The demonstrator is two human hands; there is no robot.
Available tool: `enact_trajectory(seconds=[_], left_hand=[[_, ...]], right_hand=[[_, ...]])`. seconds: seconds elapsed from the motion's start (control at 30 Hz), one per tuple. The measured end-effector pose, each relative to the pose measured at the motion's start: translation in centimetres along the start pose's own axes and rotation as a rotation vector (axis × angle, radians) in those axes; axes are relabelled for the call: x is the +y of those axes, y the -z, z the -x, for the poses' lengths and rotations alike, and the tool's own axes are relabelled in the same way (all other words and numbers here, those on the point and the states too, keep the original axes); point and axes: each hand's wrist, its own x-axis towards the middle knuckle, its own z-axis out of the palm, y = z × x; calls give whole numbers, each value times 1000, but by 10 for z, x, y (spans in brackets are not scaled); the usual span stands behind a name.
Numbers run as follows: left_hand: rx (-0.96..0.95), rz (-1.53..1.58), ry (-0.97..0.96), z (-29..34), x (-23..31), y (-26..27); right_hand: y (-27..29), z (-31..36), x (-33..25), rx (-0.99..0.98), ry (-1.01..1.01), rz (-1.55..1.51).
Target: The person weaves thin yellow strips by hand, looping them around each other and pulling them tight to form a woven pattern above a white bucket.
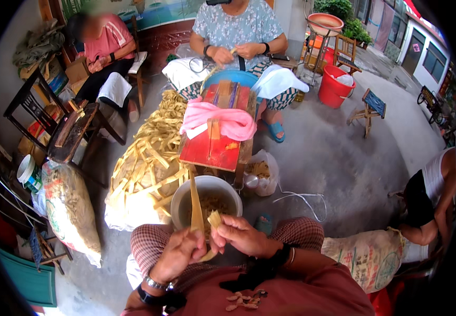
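Note:
My left hand [179, 252] is closed around a long, flat, tan-yellow strip [196, 204], which stands up from the fingers over a pale bucket [231, 188]. Close beside it, my right hand [242, 236] pinches a short, frayed-looking bundled end of the same yellow material [215, 218]. Both hands are above my lap, nearly touching. A tail of strip hangs below the left fingers; whether it joins the bundled end is hidden. Small yellow scraps [212, 206] lie inside the bucket. Left of it rises a large heap of similar strips [151, 150].
Ahead is a red-topped bench [201, 153] with a pink towel [220, 119]. Across it, a person works on a strip over a blue basin [243, 77]; another sits far left. A stuffed sack [69, 208], a dark chair [70, 150], a red bucket [333, 89] and another sack [364, 255] stand around.

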Motion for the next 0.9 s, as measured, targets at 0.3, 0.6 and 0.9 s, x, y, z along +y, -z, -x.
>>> enact_trajectory(seconds=[0.3,0.6,0.9], left_hand=[[-428,-164,-193,20,48,-39],[-152,354,244,-56,-100,8],[-329,115,157,-34,-70,-3]], right_hand=[[-5,31,-15,-40,9,-205],[25,38,34,555,126,440],[21,21,48,423,194,496]])
